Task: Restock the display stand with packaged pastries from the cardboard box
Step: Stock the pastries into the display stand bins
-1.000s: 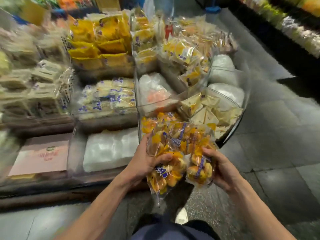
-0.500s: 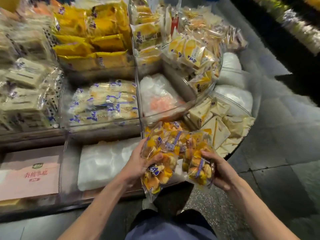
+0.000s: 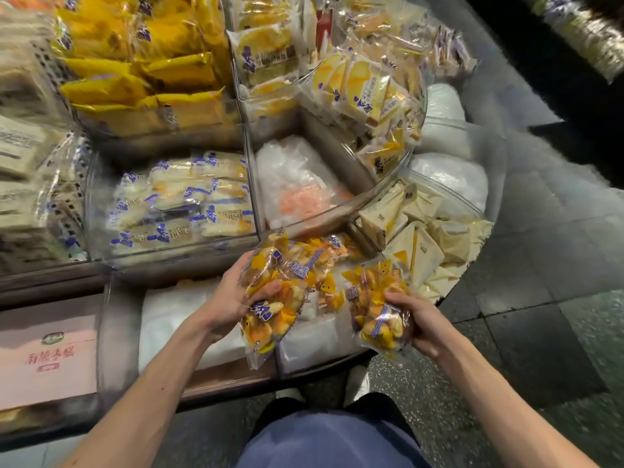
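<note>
Since half a second back the hands are drawing apart. The two packs, then pressed together, are now showing a gap between them.

- Left hand (image 3: 233, 298) is gripping the left pack (image 3: 270, 312), clear film over small golden pastries. Its fingers (image 3: 266, 288) are curling round the middle and the tail end is hanging free.
- Right hand (image 3: 422, 319) is holding the right pack (image 3: 378, 309), wrapping its lower half.
- Both packs are hovering just above the stocked packs (image 3: 334, 246) of the same kind, in the front corner of the display stand (image 3: 251, 184).

Judging the step to be placing them in. Doing it well is looking like:

- setting one pack down at a time;
- turning labels up and outward;
- laying rather than dropping, since the buns are looking soft and the film slippery;
- filling the bare padding in front first.

The pale carton (image 3: 47, 352) at lower left may be the supply box; blur is making that uncertain.
</note>
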